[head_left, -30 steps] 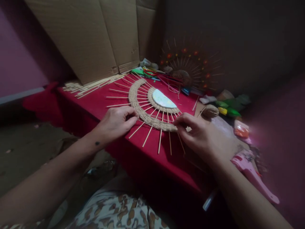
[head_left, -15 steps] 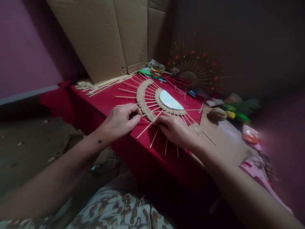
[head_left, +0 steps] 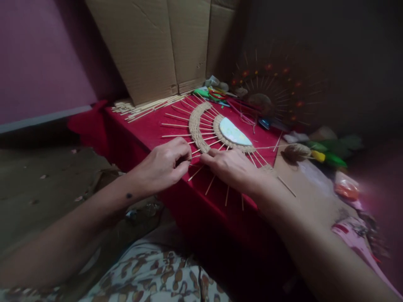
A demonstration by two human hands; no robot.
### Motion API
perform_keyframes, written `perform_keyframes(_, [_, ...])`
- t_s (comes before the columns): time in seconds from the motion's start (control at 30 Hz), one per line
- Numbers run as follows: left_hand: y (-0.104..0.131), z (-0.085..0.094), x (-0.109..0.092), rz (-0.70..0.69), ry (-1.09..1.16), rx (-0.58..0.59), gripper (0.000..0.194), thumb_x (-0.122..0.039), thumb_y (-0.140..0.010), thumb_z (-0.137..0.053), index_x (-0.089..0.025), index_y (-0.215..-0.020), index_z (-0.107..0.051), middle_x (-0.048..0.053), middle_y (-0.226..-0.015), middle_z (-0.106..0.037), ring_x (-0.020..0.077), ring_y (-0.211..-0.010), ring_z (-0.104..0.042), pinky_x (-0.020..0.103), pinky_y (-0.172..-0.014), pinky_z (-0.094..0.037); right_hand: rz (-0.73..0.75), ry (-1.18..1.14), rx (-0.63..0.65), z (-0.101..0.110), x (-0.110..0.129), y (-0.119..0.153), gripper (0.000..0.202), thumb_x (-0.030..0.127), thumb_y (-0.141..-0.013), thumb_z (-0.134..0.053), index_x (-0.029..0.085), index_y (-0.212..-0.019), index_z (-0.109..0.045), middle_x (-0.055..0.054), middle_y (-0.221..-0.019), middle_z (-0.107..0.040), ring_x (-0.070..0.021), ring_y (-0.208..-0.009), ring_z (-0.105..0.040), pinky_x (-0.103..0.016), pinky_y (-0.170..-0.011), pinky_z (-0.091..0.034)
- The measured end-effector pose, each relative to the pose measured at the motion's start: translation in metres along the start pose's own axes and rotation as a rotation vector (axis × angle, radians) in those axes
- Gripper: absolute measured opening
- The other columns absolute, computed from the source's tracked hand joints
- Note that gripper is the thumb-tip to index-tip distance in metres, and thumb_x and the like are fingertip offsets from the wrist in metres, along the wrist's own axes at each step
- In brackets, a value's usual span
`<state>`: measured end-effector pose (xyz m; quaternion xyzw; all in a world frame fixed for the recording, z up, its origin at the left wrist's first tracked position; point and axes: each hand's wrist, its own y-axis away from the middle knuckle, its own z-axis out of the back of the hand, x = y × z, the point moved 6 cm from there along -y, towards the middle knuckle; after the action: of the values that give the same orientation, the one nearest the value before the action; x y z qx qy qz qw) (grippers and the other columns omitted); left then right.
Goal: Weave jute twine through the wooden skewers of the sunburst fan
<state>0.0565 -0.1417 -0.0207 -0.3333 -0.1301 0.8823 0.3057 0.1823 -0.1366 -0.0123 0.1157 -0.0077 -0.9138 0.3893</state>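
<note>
A half-round fan frame of thin sticks point(head_left: 176, 125) lies on the red cloth, with a pale blue patterned half-disc point(head_left: 234, 132) at its centre. Twine is woven through the sticks as an inner band and a wider outer woven band point(head_left: 195, 126). My left hand point(head_left: 171, 161) is closed in a pinch on a strand of twine beside the near end of the outer band. Closed fingers of my right hand point(head_left: 231, 165) grip that band's end and the sticks there; its fingertips are partly hidden. From the twine ball point(head_left: 297, 152), a strand runs left toward the frame.
Spare sticks point(head_left: 147, 109) lie along the back edge by a cardboard sheet point(head_left: 147, 50). Scissors point(head_left: 218, 94) and small items sit behind the frame. A finished-looking stick fan with red flowers point(head_left: 273, 94) stands at the back right. Plastic packets point(head_left: 346, 186) lie at right.
The view has shifted, so everything sits further right. My left hand has drawn slightly down and away from the band's end. My right hand stays at the band.
</note>
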Motion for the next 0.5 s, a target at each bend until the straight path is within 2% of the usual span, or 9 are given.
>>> perform_keyframes(0.07, [0.003,0.002,-0.004,-0.001,0.018,0.007,0.012,-0.016,-0.081,-0.046,-0.014,-0.076,-0.057,0.005,-0.083,-0.055,0.0128,-0.070,-0.050,0.027,-0.067,-0.041,0.023,0.062,0.002,-0.001,0.003,0.002,0.029,0.019,-0.098,-0.033,0.022,-0.117,-0.054,-0.007,-0.095,-0.063,-0.0131,-0.061,-0.055,-0.028,-0.048,-0.017])
perform_keyframes(0.3, [0.020,-0.001,-0.029,-0.054,0.007,0.100,0.015,-0.011,-0.084,-0.043,-0.014,-0.076,-0.055,0.005,-0.085,-0.054,0.0134,-0.075,-0.050,0.027,-0.071,-0.043,-0.055,0.129,0.026,-0.006,0.008,0.006,0.029,0.020,-0.099,-0.026,0.021,-0.116,-0.049,-0.011,-0.105,-0.060,-0.0174,-0.068,-0.061,-0.027,-0.049,-0.024])
perform_keyframes(0.5, [0.028,-0.006,-0.029,-0.039,-0.146,0.083,0.015,-0.012,-0.086,-0.040,-0.014,-0.075,-0.050,0.009,-0.090,-0.053,0.0181,-0.083,-0.051,0.032,-0.076,-0.045,-0.080,0.099,0.014,-0.008,0.008,0.007,0.028,0.019,-0.099,-0.028,0.021,-0.117,-0.048,-0.011,-0.106,-0.059,-0.0159,-0.066,-0.059,-0.027,-0.051,-0.025])
